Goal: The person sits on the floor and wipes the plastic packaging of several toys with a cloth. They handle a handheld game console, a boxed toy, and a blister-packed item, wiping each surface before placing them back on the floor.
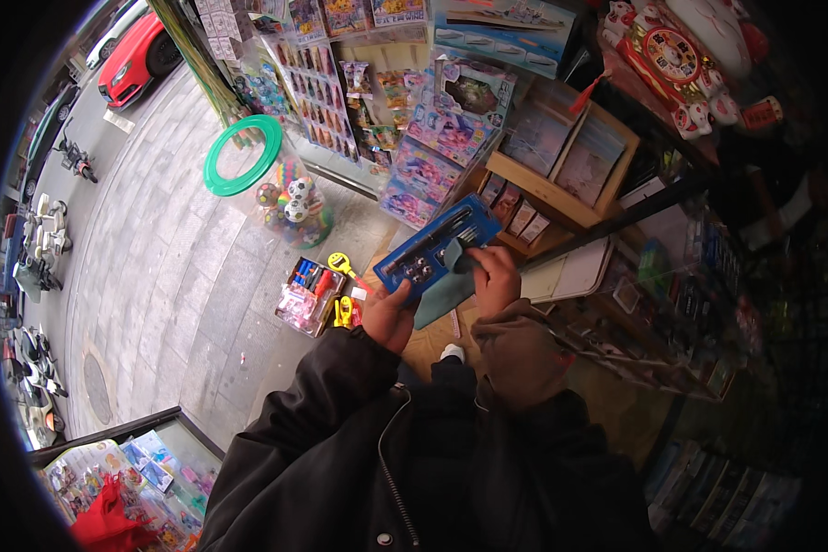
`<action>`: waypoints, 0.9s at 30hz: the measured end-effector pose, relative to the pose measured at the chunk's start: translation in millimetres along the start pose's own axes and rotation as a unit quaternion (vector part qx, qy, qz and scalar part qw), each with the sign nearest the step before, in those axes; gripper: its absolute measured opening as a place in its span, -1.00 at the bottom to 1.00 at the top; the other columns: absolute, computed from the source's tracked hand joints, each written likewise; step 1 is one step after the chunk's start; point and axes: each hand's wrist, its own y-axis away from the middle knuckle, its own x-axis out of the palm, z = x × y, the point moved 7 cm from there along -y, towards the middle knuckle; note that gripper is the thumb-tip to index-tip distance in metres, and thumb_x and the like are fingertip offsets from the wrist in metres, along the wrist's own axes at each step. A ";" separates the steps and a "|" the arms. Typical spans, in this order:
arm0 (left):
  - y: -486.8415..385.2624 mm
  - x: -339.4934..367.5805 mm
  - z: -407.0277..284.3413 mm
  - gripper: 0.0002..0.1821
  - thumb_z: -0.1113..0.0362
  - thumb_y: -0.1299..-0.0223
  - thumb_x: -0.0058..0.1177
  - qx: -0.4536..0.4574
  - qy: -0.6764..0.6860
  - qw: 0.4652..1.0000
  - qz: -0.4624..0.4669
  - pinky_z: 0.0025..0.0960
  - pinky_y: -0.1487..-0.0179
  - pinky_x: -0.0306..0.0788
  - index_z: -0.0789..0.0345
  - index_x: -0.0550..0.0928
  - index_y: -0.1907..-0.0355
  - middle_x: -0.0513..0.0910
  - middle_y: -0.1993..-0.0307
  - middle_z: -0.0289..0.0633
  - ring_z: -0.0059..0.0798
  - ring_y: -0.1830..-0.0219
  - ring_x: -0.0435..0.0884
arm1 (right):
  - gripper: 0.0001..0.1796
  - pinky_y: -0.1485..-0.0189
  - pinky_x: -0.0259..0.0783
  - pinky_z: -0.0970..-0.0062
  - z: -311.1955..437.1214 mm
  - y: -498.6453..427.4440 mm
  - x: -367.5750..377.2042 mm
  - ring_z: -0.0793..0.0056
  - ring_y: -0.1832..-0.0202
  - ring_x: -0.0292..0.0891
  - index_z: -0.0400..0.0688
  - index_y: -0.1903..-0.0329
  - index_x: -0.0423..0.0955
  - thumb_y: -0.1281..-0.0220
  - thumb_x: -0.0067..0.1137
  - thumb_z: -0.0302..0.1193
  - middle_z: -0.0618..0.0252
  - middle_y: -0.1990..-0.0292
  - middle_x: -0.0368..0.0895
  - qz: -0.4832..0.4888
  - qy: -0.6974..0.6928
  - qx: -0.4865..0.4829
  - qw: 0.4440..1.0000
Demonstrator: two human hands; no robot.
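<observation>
My left hand [390,317] grips the lower left end of a flat blue package [436,241] with a dark pen-like item and several small round pieces on its face. Over the package's right part, my right hand [497,276] pinches a grey-green cloth [448,298]; the cloth hangs down below the package between my hands. Part of the package's right side is hidden by the cloth and my fingers. Both hands are in front of my dark jacket, and a brown cover is around my right forearm.
A clear tub with a green rim [270,181] holds balls at the left. Near my left hand lie a box of small goods [310,295] and a yellow smiley-faced item [339,262]. Hanging toy packs [428,172] and a wooden display case [559,186] stand ahead. Shelves line the right; a glass-topped case is lower left.
</observation>
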 end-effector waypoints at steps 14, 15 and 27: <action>2.6 -2.6 13.4 -0.60 0.43 -0.20 0.07 -0.101 0.162 0.981 -0.022 -0.29 -0.28 0.27 0.28 0.40 -0.10 0.50 -0.06 -0.20 -0.37 -0.14 0.43 | -0.81 0.32 0.29 0.65 -43.8 30.6 16.7 0.78 0.38 0.30 -0.22 0.24 0.53 -0.29 0.13 -0.34 0.51 0.42 0.50 0.004 -0.397 0.275 0.876; 3.0 1.1 14.7 -0.61 0.43 -0.20 0.06 -0.100 0.130 0.986 -0.007 -0.29 -0.28 0.26 0.27 0.41 -0.10 0.51 -0.06 -0.21 -0.38 -0.14 0.43 | -0.81 0.33 0.29 0.65 -31.2 31.3 23.9 0.78 0.38 0.29 -0.22 0.25 0.53 -0.28 0.14 -0.33 0.51 0.43 0.50 0.052 -0.429 0.263 0.863; 9.7 7.3 -19.7 -0.49 0.36 -0.20 0.08 -0.001 -0.079 0.995 -0.063 -0.25 -0.30 0.13 0.23 0.35 -0.23 0.49 -0.11 -0.29 -0.40 -0.17 0.41 | -0.81 0.15 0.33 0.55 -7.8 13.5 1.4 0.64 0.26 0.40 -0.25 0.17 0.49 -0.26 0.13 -0.40 0.33 0.31 0.57 0.090 -0.304 0.184 0.930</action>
